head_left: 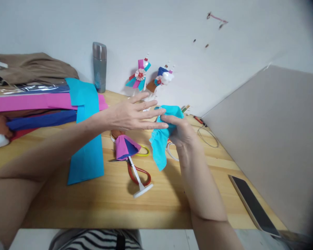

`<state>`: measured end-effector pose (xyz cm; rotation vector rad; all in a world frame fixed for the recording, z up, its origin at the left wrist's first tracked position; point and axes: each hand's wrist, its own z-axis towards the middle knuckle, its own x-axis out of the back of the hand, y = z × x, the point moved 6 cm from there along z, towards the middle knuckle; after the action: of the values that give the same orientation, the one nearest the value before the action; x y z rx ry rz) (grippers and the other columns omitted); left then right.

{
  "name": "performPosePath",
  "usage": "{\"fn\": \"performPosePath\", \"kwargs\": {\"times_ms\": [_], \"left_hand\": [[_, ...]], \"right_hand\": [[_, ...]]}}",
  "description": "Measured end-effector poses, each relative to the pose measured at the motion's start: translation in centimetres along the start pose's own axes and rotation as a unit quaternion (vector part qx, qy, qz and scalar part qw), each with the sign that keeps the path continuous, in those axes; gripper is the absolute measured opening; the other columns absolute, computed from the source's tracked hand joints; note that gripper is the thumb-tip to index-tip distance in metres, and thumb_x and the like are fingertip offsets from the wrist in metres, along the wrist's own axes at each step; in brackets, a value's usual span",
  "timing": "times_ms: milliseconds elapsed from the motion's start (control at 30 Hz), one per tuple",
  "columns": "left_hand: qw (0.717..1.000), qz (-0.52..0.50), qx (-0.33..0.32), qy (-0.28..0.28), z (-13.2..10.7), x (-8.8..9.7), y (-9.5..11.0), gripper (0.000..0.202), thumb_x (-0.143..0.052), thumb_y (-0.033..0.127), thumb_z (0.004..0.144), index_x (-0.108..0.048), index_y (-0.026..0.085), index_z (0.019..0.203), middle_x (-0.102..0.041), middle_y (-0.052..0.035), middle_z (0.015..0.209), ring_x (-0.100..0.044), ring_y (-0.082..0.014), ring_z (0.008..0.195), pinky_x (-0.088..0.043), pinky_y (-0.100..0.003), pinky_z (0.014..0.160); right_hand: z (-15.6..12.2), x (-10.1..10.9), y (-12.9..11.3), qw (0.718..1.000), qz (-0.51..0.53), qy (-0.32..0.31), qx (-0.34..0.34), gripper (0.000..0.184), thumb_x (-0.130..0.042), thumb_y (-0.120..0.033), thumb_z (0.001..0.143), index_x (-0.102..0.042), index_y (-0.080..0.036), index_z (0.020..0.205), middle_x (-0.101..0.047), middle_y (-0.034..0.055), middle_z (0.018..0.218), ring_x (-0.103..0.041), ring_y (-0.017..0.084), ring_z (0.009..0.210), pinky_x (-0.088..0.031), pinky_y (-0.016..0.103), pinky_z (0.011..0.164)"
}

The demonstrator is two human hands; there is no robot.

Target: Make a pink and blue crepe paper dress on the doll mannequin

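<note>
My right hand (pixel 181 130) grips a turquoise piece of crepe paper (pixel 160 152), gathered at the top with a ruffled edge hanging down. Beside it my left hand (pixel 135 113) is spread with the fingers stretched out, its fingertips at the gathered paper; whether they press on it I cannot tell. Below the hands lies a small pink and blue paper piece (pixel 122 147) on a white stick with a flat round base (pixel 143 191). Under that stick rest scissors with red handles (pixel 148 178). A flat turquoise paper strip (pixel 90 159) lies to the left, partly behind my left forearm.
Folded pink paper (pixel 33 102) and blue paper (pixel 45 120) are stacked at the left, near brown cloth (pixel 39 66). A grey bottle (pixel 99 67) stands by the wall. Two paper flower decorations (pixel 140 74) are at the back. A phone (pixel 253 205) lies at the right edge.
</note>
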<state>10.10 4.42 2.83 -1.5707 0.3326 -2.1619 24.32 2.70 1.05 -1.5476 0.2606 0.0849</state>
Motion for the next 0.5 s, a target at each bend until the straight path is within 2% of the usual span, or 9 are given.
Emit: {"fn": "performPosePath", "kwargs": {"times_ms": [100,200,267,367,500], "left_hand": [[1.0,-0.007,-0.009,0.0,0.0,0.2,0.2,0.055,-0.042,0.017,0.1,-0.039,0.041,0.149,-0.042,0.0009,0.158,-0.035,-0.0271,0.148,-0.019,-0.057,0.124],[0.999,-0.045,-0.001,-0.011,-0.1,-0.3,0.0,0.049,-0.035,0.021,0.104,-0.037,0.033,0.152,-0.044,-0.0043,0.156,-0.036,-0.03,0.147,-0.021,-0.063,0.12],[0.996,-0.089,0.021,-0.01,-0.1,-0.7,-0.3,0.048,-0.038,0.031,0.104,-0.036,0.028,0.152,-0.046,-0.0063,0.154,-0.04,-0.0285,0.144,-0.022,-0.062,0.12],[0.99,-0.134,0.045,-0.002,-0.1,-1.0,-0.5,0.048,-0.04,0.04,0.102,-0.039,0.034,0.149,-0.051,-0.0018,0.15,-0.048,-0.0242,0.138,-0.024,-0.058,0.122],[0.988,-0.138,0.073,-0.021,0.1,-0.8,-0.3,0.045,-0.029,0.032,0.104,-0.043,0.043,0.145,-0.052,0.0072,0.149,-0.051,-0.0213,0.137,-0.015,-0.061,0.125]], "right_hand": [[0.1,-0.1,0.7,0.999,0.005,-0.019,-0.039,0.023,-0.079,-0.023,0.048,-0.064,-0.023,0.065,-0.063,-0.0052,0.059,-0.058,0.014,0.055,-0.054,0.031,0.058],[0.3,0.0,1.3,0.998,0.01,-0.019,-0.06,0.021,-0.079,-0.022,0.049,-0.064,-0.025,0.063,-0.065,-0.005,0.061,-0.06,0.015,0.057,-0.056,0.033,0.063],[0.5,0.3,1.8,0.997,0.004,-0.017,-0.077,0.02,-0.079,-0.022,0.051,-0.065,-0.026,0.065,-0.068,-0.0039,0.065,-0.063,0.017,0.062,-0.057,0.035,0.067],[0.9,0.6,2.6,0.994,-0.01,-0.03,-0.1,0.018,-0.078,-0.022,0.055,-0.066,-0.027,0.069,-0.068,-0.003,0.066,-0.066,0.02,0.066,-0.058,0.037,0.069],[1.0,0.5,3.0,0.994,-0.017,-0.044,-0.096,0.015,-0.077,-0.026,0.057,-0.067,-0.026,0.068,-0.066,-0.0042,0.062,-0.063,0.018,0.06,-0.057,0.038,0.066]]}}
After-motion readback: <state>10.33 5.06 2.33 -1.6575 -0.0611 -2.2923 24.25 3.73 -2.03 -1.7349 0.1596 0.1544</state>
